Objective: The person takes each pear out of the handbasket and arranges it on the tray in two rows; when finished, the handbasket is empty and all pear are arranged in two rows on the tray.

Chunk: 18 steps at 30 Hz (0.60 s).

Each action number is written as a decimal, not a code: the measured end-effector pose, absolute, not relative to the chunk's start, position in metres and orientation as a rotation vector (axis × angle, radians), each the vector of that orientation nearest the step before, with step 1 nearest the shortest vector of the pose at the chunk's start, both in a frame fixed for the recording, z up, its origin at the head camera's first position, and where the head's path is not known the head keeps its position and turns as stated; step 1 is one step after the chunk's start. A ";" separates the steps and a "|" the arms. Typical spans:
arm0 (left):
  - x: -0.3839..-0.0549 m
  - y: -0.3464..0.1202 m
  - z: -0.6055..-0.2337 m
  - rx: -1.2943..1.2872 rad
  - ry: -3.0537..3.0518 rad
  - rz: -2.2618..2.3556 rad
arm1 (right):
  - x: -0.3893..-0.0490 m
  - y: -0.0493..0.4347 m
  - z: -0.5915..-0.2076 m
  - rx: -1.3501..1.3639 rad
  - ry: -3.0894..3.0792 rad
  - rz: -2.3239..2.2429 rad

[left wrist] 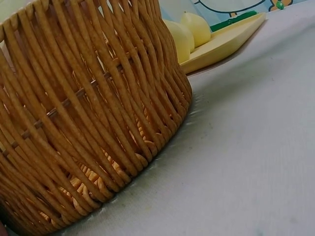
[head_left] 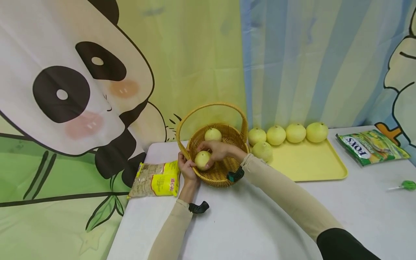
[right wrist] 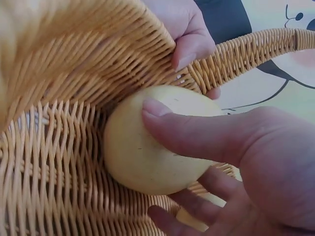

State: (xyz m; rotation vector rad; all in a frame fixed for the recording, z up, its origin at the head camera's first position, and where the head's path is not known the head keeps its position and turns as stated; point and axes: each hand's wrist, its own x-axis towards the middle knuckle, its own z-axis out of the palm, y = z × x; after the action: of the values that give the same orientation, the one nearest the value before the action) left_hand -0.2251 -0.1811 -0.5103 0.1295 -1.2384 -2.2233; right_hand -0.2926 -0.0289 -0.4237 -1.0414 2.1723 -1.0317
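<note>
A wicker basket (head_left: 221, 180) with a tall hoop handle stands on the table. My left hand (head_left: 187, 167) grips its left rim by the foot of the handle, the thumb showing over the rim in the right wrist view. Inside, against the left wall, my right hand (head_left: 217, 150) holds a round pale yellow pear (right wrist: 157, 147), thumb on top and fingers beneath. Another pear (head_left: 213, 134) lies farther back in the basket. The left wrist view is mostly filled by the woven outer wall (left wrist: 93, 108); the left hand is barely seen there.
Right of the basket, a yellow tray (head_left: 312, 164) bears several more pears (head_left: 295, 133), mostly in a row along its back. A yellow-and-clear food packet (head_left: 156, 179) lies to the left. A green FOX'S bag (head_left: 373, 146) and a small green-headed item (head_left: 408, 185) are at the right.
</note>
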 end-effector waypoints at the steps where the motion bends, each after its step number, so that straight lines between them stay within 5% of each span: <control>1: -0.225 -0.181 -0.511 0.127 -1.235 -2.229 | -0.292 -0.029 -0.425 -1.041 2.176 -1.027; 18: -0.224 -0.180 -0.511 0.118 -1.216 -2.253 | -0.263 0.024 -0.422 -1.012 2.251 -1.374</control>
State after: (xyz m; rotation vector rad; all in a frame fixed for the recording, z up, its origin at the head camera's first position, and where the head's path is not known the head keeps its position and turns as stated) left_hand -0.2237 -0.1805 -0.5111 0.1179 -1.2161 -2.2533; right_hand -0.2633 0.0236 -0.4223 -1.0122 2.2507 -1.3741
